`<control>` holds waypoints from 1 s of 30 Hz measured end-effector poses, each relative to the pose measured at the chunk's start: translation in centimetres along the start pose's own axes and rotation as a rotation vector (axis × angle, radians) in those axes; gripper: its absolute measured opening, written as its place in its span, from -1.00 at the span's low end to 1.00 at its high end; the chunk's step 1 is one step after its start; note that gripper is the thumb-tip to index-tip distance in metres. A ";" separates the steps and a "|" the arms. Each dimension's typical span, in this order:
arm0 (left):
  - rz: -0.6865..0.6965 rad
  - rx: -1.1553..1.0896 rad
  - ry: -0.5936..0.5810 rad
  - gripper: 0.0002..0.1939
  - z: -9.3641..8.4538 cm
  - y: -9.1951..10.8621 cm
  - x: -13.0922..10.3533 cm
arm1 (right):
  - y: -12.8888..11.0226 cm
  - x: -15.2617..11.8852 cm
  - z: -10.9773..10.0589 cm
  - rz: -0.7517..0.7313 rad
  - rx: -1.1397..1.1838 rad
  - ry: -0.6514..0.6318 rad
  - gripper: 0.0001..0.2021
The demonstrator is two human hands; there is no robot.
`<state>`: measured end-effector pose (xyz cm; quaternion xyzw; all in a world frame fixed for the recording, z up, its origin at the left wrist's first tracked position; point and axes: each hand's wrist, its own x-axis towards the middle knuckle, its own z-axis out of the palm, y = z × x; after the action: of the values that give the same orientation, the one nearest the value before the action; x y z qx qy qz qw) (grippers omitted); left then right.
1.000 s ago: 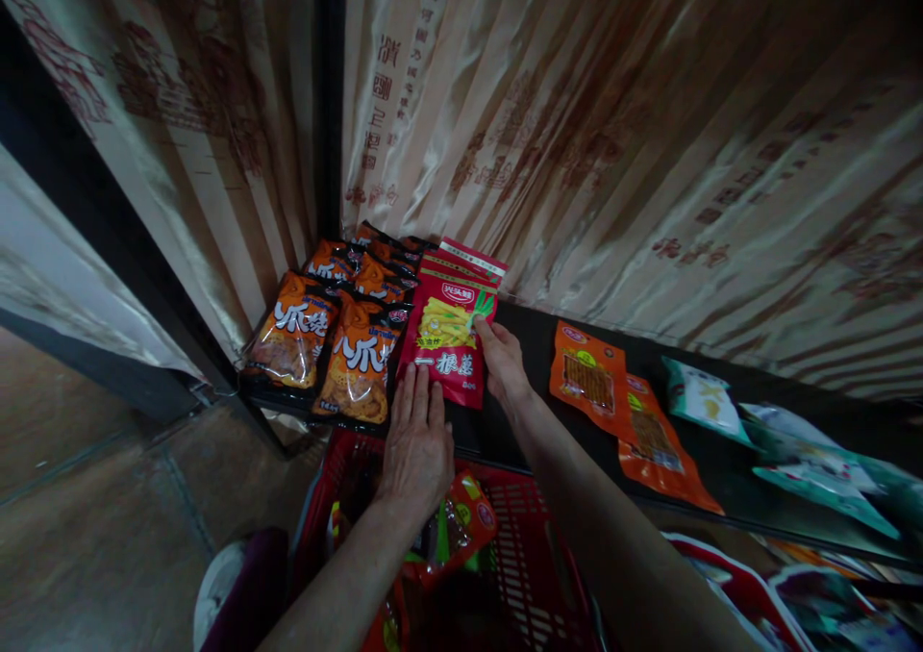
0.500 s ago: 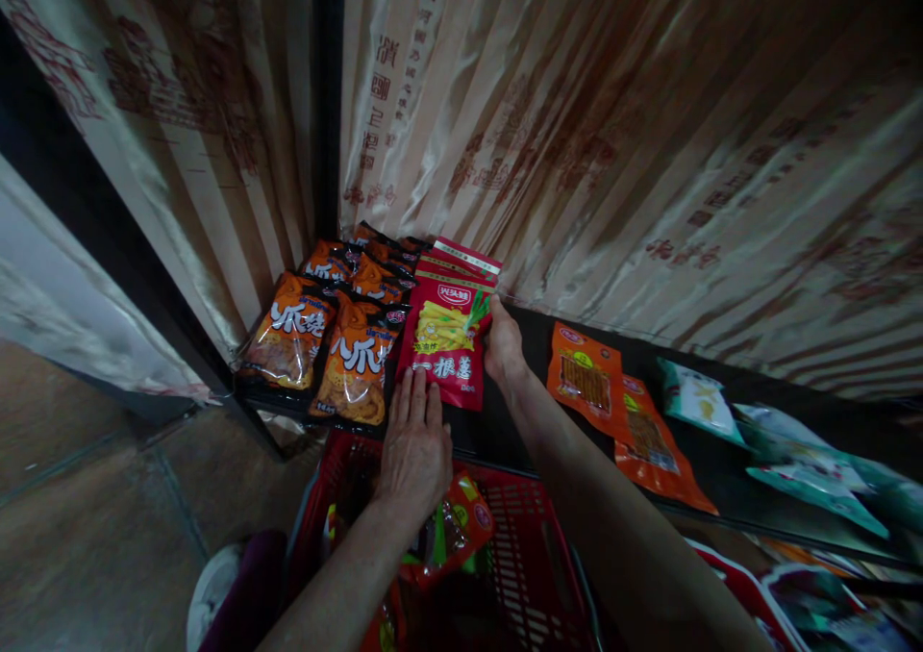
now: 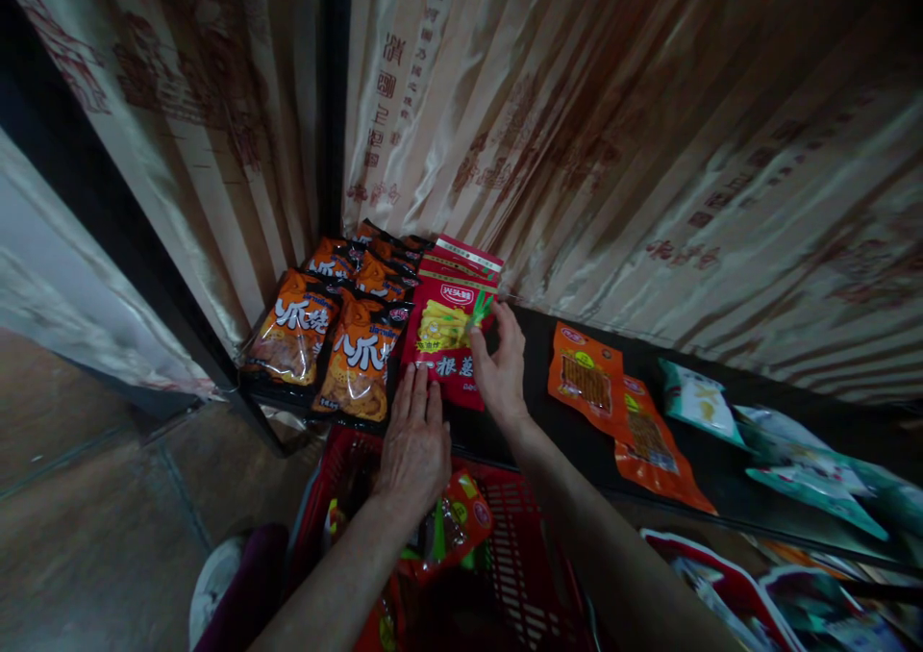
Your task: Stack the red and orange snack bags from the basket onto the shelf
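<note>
A red snack bag [image 3: 441, 311] with yellow sticks and green onion printed on it lies on top of similar bags on the black shelf. My left hand [image 3: 416, 440] rests flat with fingers stretched over its lower left edge. At the bag's right side is my right hand [image 3: 503, 359], its thumb over the printed front and its fingers slightly bent and apart. Orange-and-black snack bags [image 3: 361, 359] lie just left of the red one, in rows. Below my hands stands a red plastic basket [image 3: 523, 527] with more snack packets inside.
Flat orange packets [image 3: 586, 373] and teal-and-white bags [image 3: 699, 402] lie farther right on the shelf [image 3: 534, 344]. A pleated printed curtain [image 3: 519, 133] hangs behind, and a dark post [image 3: 130, 210] rises at the left. Other filled baskets [image 3: 721, 575] stand at lower right.
My right hand has moved from the red bag's right edge inward, its thumb now over the bag's front. My left hand has stayed nearly in place.
</note>
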<state>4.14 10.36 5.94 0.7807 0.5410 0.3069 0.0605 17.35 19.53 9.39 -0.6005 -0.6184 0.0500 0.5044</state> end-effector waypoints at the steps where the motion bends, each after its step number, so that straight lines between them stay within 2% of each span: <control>1: -0.003 0.004 -0.008 -0.50 -0.1 0.0 0.0 | -0.2 -0.8 -0.3 -0.040 -0.054 -0.027 -0.50; 3: -0.010 0.009 -0.023 -0.50 -0.1 0.1 -0.2 | -0.4 -2.3 -0.8 -0.032 -0.134 -0.072 -0.50; 6: -0.012 0.019 -0.038 -0.50 0.1 0.1 -0.4 | 0.0 -4.4 -1.3 0.087 -0.189 -0.134 -0.49; 10: -0.001 0.036 -0.028 -0.48 0.6 -0.3 -0.4 | 0.1 -6.1 -1.2 0.187 -0.097 -0.211 -0.50; 15: 0.004 0.021 0.003 -0.45 0.7 -0.7 -0.1 | -1.0 -6.4 -0.3 0.085 -0.042 -0.128 -0.58; 22: 0.013 0.004 0.022 -0.48 0.7 -0.9 0.0 | -0.6 -6.8 1.1 0.055 -0.140 -0.139 -0.51; 30: -0.007 0.012 0.015 -0.44 0.4 -0.3 -0.3 | -0.8 -6.3 0.5 0.106 -0.057 -0.194 -0.42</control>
<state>4.09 10.36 5.35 0.7767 0.5462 0.3092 0.0530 14.97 14.58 6.09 -0.6389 -0.6328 0.1167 0.4216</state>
